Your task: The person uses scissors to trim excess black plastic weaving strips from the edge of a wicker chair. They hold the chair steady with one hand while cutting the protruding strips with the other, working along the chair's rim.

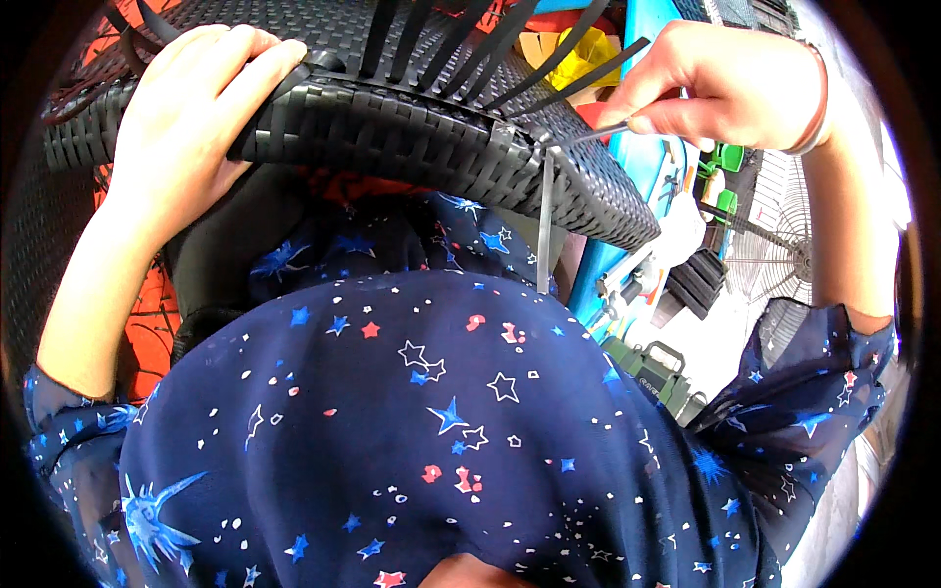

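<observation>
Wickerwork [382, 127], glossy black, is positioned just beyond the torso, across the upper part of the view. Thick edge, woven tightly over-under, is sloped down toward the right; a broader woven face is seen behind it. Loose black strips [428, 49] are fanned upward from the edge, some cut off by the frame. One paler strip [545, 225] is hung straight down over the front, near the right end. Edge is gripped at left by the left hand [201, 108], fingers bent over the top. Thin grey length [593, 133] is pinched in the fingers of the right hand [725, 88], far end at the edge; whether strip or tool cannot be told. Whatever supports the wickerwork is hidden. Star-printed navy clothing [549, 441] is seen below. Orange, dark-lined surface [152, 304] is shown at left. At right, a blue panel [649, 18], a yellow item [585, 59], a wire fan guard [802, 259] and a dark green case [652, 372] are seen around a brightly lit pale surface [706, 348].
</observation>
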Action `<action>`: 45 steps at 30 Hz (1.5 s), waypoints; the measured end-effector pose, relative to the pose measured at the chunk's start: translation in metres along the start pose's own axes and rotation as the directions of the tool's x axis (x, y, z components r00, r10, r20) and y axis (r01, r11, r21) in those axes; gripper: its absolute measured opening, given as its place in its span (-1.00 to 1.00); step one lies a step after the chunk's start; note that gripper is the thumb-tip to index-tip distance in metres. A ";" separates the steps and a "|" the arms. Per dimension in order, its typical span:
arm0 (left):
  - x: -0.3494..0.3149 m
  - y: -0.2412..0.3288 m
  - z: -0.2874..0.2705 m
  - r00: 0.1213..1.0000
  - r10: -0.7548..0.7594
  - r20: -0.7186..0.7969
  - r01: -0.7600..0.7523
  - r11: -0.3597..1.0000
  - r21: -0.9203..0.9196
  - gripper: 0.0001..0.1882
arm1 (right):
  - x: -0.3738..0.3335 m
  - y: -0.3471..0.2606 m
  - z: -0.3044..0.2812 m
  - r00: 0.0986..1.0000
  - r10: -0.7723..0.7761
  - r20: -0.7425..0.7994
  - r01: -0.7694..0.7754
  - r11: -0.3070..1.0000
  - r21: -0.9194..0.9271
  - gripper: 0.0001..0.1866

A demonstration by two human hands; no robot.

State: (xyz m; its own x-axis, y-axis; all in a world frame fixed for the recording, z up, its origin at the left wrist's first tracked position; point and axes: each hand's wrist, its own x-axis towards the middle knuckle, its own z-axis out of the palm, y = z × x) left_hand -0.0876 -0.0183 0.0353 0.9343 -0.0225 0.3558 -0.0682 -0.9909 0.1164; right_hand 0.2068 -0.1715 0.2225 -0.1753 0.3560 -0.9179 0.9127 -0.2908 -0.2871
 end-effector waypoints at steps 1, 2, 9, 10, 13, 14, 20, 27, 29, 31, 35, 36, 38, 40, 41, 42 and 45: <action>0.001 0.000 0.000 1.000 0.005 -0.004 -0.005 1.000 0.004 -0.31 | -0.001 0.006 0.008 0.994 -0.094 -0.059 0.096 0.995 0.026 -0.69; 0.001 0.000 0.000 1.000 0.012 -0.009 -0.012 1.000 0.008 -0.31 | -0.002 0.008 0.013 0.976 -0.177 -0.123 0.175 0.984 -0.028 -0.69; 0.012 0.034 -0.016 0.996 -0.027 0.085 0.033 0.998 -0.061 -0.13 | -0.031 0.015 0.027 0.959 -0.181 -0.217 0.170 0.983 -0.069 -0.72; 0.011 0.040 -0.018 0.995 -0.038 0.091 0.045 0.996 -0.074 -0.11 | -0.034 0.011 0.033 0.963 -0.153 -0.221 0.145 0.988 -0.054 -0.72; 0.010 0.041 -0.020 0.997 -0.035 0.072 0.041 0.996 -0.082 -0.10 | -0.036 0.011 0.042 0.961 -0.151 -0.230 0.134 0.987 -0.086 -0.74; 0.009 0.038 -0.021 0.998 -0.029 0.062 0.033 0.997 -0.074 -0.11 | -0.038 0.010 0.043 0.964 -0.116 -0.237 0.104 0.993 -0.061 -0.74; 0.011 0.037 -0.023 0.995 -0.047 0.092 0.055 0.996 -0.077 -0.20 | -0.041 0.010 0.047 0.964 -0.109 -0.244 0.090 0.992 -0.088 -0.74; 0.014 0.042 -0.017 0.997 -0.040 0.064 0.047 0.993 -0.107 -0.23 | -0.037 0.016 0.045 0.975 -0.071 -0.212 0.069 0.997 -0.014 -0.73; 0.014 0.044 -0.016 0.997 -0.042 0.060 0.048 0.994 -0.102 -0.23 | -0.036 0.001 0.038 0.981 0.112 -0.159 -0.096 0.990 0.102 -0.74; 0.015 0.045 -0.016 0.997 -0.048 0.058 0.053 0.994 -0.092 -0.23 | -0.037 -0.002 0.021 0.999 -0.004 -0.043 0.004 1.000 0.000 -0.69; 0.016 0.044 -0.013 0.998 -0.030 0.053 0.036 0.993 -0.108 -0.22 | -0.040 -0.009 0.017 1.000 -0.021 0.005 0.021 0.999 -0.050 -0.65; 0.017 0.042 -0.011 0.999 -0.014 0.051 0.020 0.992 -0.125 -0.22 | -0.040 -0.009 0.021 1.000 0.007 0.004 -0.006 0.999 -0.046 -0.65; 0.016 0.043 -0.012 0.997 -0.045 0.062 0.051 0.994 -0.098 -0.15 | -0.034 0.001 0.021 0.999 0.043 0.010 -0.042 0.996 -0.083 -0.66; 0.015 0.043 -0.014 0.995 -0.066 0.070 0.072 0.994 -0.081 -0.12 | -0.032 0.006 0.024 0.999 0.038 -0.030 -0.040 0.995 -0.090 -0.67; 0.014 0.043 -0.015 0.996 -0.065 0.068 0.071 0.994 -0.078 -0.11 | -0.033 0.003 0.025 0.999 0.029 -0.040 -0.033 0.994 -0.105 -0.67; 0.014 0.043 -0.014 0.996 -0.066 0.068 0.071 0.995 -0.075 -0.11 | -0.035 -0.001 0.026 0.999 0.020 -0.051 -0.026 0.993 -0.119 -0.67; 0.014 0.044 -0.013 0.996 -0.071 0.060 0.075 0.996 -0.057 -0.10 | -0.035 -0.007 0.020 1.000 -0.006 -0.016 0.003 0.983 -0.184 -0.67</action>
State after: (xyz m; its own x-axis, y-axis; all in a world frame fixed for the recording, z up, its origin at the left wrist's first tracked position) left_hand -0.0819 -0.0608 0.0577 0.9562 0.0400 0.2900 -0.0183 -0.9805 0.1955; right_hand 0.1989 -0.1994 0.2511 -0.1745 0.3717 -0.9118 0.9646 -0.1212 -0.2340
